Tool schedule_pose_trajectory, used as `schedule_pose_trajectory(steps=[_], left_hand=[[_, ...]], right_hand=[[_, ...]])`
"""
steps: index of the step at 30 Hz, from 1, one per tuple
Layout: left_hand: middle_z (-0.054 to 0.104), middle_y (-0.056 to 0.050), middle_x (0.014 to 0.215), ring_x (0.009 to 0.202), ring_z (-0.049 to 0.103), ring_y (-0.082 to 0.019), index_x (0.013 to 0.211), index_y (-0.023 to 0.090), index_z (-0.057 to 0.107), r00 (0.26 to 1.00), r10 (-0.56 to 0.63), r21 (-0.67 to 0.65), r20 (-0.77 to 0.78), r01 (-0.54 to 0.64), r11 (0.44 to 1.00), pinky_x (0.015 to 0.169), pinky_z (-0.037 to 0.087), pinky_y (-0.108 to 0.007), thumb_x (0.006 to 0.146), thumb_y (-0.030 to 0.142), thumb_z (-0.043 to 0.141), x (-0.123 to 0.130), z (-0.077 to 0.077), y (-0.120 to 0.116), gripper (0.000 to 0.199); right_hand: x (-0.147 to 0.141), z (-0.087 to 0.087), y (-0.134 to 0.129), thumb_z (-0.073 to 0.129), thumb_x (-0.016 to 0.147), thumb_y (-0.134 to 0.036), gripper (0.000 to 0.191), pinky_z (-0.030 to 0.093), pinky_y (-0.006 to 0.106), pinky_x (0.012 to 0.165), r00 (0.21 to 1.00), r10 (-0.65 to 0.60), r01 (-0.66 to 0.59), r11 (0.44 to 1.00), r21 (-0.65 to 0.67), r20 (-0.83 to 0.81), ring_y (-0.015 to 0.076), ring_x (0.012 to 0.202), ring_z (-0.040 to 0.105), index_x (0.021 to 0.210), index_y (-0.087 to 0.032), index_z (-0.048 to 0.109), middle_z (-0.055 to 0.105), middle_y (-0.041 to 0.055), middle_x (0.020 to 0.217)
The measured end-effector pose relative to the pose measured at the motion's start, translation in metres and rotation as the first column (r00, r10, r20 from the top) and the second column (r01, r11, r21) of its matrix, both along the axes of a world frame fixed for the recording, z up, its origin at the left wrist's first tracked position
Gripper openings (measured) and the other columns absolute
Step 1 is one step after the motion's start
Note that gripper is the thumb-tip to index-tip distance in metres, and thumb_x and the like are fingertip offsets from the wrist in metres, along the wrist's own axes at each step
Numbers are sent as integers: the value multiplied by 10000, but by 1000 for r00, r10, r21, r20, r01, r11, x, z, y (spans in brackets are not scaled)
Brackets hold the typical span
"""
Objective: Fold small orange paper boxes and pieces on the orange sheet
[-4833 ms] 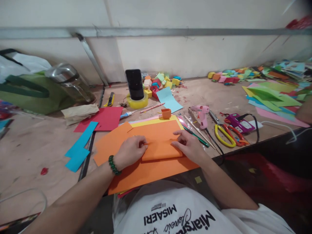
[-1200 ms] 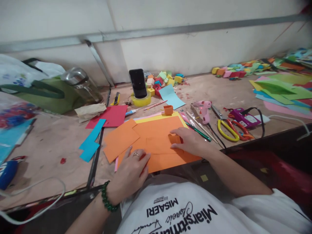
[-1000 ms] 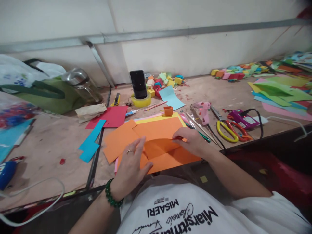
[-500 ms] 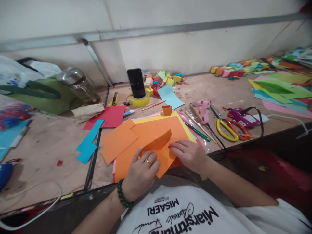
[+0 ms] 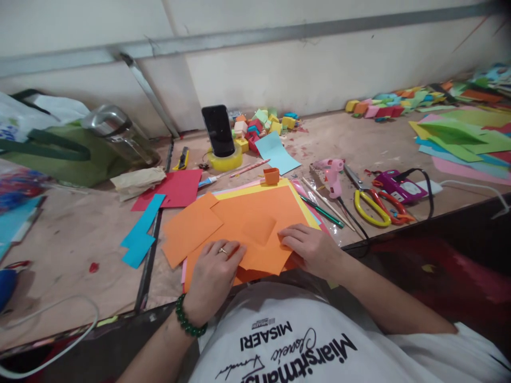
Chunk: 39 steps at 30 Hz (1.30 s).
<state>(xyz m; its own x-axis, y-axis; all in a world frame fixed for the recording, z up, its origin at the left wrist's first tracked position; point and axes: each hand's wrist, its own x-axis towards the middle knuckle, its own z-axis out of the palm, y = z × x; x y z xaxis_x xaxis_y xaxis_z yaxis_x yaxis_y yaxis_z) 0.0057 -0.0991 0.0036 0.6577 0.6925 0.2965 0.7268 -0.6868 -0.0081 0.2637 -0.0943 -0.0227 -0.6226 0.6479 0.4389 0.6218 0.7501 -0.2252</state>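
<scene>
The bent orange sheet (image 5: 265,259) could crease askew if left hand (image 5: 213,271) at nine o'clock and right hand (image 5: 313,250) at three, each grip's closure unclear, press unevenly.

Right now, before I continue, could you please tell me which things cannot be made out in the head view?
- Grip of the right hand on the creased orange paper: head view, thumb contact hidden by its own fingers.
- Surface under the left hand: head view, hidden by the palm.
- Full shape of the blue object: head view, cut off by the left edge.
- Farthest paper scraps: head view, blurred.
</scene>
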Motion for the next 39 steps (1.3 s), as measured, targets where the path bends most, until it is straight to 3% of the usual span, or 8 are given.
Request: schedule_pose_trajectory(steps=[7,11,14,18,24,28,32,39], left_hand=[[699,-97,994,878,600,-248,1025,173,696,997,48,-71,67,-44,996,730,489,-401,807,51,467,-4,-7,-4,339],[691,-73,928,819,608,-200,922,195,710,972,127,-159,197,-96,983,715,512,-345,860,86,415,-3,-10,-3,320],[673,-68,884,786,616,-183,839,186,695,949,195,-254,247,-130,958,692,518,-314,881,151,421,-5,-8,1,279],[660,-68,869,792,625,-190,799,185,683,938,225,-349,263,-125,929,669,513,-307,865,259,518,-4,-2,3,193],[638,-49,783,728,611,-169,707,187,645,924,237,-381,301,-111,918,636,479,-289,925,267,459,-2,-2,4,298],[611,-43,766,729,594,-181,689,179,603,928,286,-350,239,-193,917,635,466,-302,919,299,481,-3,-2,6,287],[633,-53,842,792,596,-192,739,182,616,944,245,-363,221,-154,919,690,469,-318,895,253,506,-5,-2,7,204],[670,-27,748,700,605,-194,786,191,614,939,267,-427,218,-154,891,662,450,-326,911,300,471,-5,-5,7,219]], right_hand=[[2,0,3,350,859,16,360,536,336,709,999,1,-1,1000,17,33,202,863,593,984,-144,648,709,110,999],[5,3,8,411,857,-12,333,534,317,697,997,-60,52,989,-135,-53,193,846,610,1030,-165,651,719,87,933],[8,8,13,528,882,-158,225,542,334,770,976,-155,98,938,-333,-150,191,881,646,1072,-188,645,715,85,973],[8,12,18,580,868,-278,247,531,319,788,942,-278,141,836,-530,-187,188,901,665,1097,-206,637,710,72,1042],[3,14,22,598,841,-290,312,454,249,609,908,-404,248,734,-633,-112,135,632,577,1134,-186,616,632,-21,686],[5,14,20,599,835,-300,276,461,258,649,907,-395,213,730,-649,-146,142,700,593,1088,-196,629,650,0,768],[9,20,14,645,814,-359,272,466,252,652,922,-335,124,727,-676,-192,146,723,604,1030,-196,619,669,16,822],[7,33,-1,503,920,-358,298,423,271,649,963,-243,141,829,-542,-120,146,699,539,683,-178,513,607,42,755]])
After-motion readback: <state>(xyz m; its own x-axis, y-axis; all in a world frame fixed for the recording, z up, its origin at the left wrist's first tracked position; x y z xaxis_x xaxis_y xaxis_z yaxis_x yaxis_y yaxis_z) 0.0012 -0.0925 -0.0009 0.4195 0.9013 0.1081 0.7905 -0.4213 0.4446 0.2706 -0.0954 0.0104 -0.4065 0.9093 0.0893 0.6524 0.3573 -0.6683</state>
